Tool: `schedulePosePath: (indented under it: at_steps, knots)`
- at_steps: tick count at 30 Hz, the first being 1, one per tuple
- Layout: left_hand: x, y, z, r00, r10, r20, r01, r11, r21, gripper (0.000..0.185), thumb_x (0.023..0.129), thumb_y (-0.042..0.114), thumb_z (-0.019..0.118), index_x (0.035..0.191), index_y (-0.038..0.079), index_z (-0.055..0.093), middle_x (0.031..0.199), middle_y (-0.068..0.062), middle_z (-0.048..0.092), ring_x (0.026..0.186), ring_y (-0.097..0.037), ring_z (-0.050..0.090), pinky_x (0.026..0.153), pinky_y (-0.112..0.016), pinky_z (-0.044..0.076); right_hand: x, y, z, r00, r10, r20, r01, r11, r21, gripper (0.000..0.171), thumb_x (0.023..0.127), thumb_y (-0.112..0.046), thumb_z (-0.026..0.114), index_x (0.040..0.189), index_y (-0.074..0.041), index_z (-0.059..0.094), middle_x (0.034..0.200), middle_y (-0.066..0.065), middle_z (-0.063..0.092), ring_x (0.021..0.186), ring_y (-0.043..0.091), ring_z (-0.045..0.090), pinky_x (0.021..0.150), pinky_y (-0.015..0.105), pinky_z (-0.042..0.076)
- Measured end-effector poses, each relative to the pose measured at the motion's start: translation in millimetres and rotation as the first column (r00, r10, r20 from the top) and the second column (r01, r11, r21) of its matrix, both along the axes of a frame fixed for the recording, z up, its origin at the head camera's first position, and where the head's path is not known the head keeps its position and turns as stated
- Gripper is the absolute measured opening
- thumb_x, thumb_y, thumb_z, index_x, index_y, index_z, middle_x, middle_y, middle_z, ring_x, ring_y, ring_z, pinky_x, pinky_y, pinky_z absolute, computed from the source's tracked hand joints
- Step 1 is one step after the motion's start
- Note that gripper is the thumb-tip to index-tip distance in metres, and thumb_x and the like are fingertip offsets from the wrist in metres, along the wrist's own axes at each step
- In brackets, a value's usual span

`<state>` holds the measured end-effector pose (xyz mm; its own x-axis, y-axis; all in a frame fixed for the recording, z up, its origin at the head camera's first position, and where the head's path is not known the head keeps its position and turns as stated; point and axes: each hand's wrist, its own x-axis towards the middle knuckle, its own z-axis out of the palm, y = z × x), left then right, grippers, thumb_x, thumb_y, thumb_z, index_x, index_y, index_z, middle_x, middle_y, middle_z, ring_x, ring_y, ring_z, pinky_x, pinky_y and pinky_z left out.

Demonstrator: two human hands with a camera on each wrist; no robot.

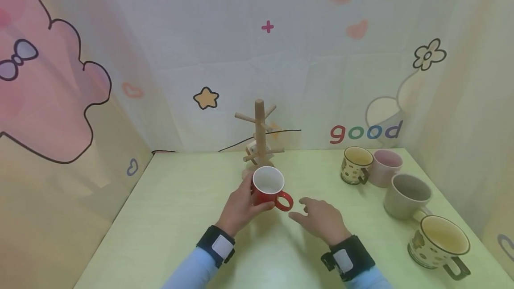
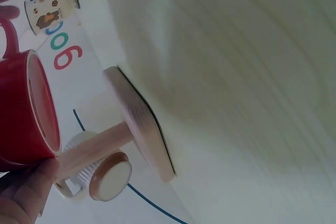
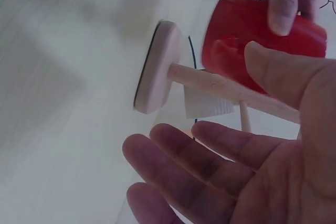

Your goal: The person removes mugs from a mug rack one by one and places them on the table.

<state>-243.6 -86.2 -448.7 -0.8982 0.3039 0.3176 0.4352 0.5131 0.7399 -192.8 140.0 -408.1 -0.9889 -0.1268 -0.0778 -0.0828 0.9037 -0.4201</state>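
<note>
A red mug (image 1: 263,198) with a white inside is held off the table by my left hand (image 1: 238,212), which grips its body from the left, thumb in front. The mug's handle (image 1: 285,201) points right, towards my right hand (image 1: 323,221). That hand holds nothing; its fingers are spread and loosely bent, a little apart from the handle. Just behind the mug stands a wooden mug tree (image 1: 260,134) with several pegs. On its far side is a ribbed white mug (image 2: 111,178) with a brown band near the base, mostly hidden by the post in the head view.
Along the table's right side stand a small patterned yellow mug (image 1: 353,171), a pink cup (image 1: 384,171), a grey mug (image 1: 401,200) and a larger patterned yellow mug (image 1: 429,249). A printed cloth (image 1: 225,48) hangs behind the pale green table (image 1: 168,217).
</note>
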Motion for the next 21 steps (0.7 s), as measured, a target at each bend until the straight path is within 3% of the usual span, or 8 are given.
schedulePosePath:
  at_steps: [5, 12, 21]
  knots:
    - [1.3, 6, -2.6, 0.999, -0.044, -0.012, 0.043, 0.998, -0.046, 0.092, 0.077, 0.038, 0.085, 0.15, 0.023, 0.032, 0.139, -0.001, 0.053, 0.123, -0.024, 0.056, 0.098, -0.042, 0.05, -0.4, -4, 5.9, 1.0, 0.02, 0.004, -0.02, 1.0, -0.023, 0.049, 0.088, -0.045, 0.072, 0.116, -0.005, 0.069, 0.092, 0.008, 0.07, 0.079, 0.024, 0.062, 0.064, 0.042, 0.053]
    - [1.7, 12, -8.7, 0.994, -0.1, -0.049, 0.095, 0.991, -0.096, 0.091, 0.076, 0.034, 0.086, 0.148, 0.02, 0.033, 0.137, -0.002, 0.054, 0.121, -0.022, 0.057, 0.099, -0.039, 0.049, 1.3, -9, 11.6, 0.999, 0.047, 0.014, -0.046, 0.996, -0.072, 0.03, 0.089, -0.04, 0.073, 0.093, -0.01, 0.07, 0.069, 0.0, 0.057, 0.066, 0.018, 0.051, 0.054, 0.031, 0.04]
    - [4.3, 19, -5.3, 0.99, -0.14, 0.019, 0.141, 0.981, -0.134, 0.091, 0.077, 0.033, 0.086, 0.15, 0.024, 0.031, 0.139, 0.001, 0.053, 0.122, -0.018, 0.055, 0.102, -0.04, 0.046, 2.9, -10, 7.2, 0.997, 0.072, -0.014, -0.073, 0.985, -0.157, 0.015, 0.091, -0.023, 0.073, 0.099, -0.01, 0.072, 0.073, 0.0, 0.06, 0.065, 0.018, 0.051, 0.055, 0.031, 0.041]
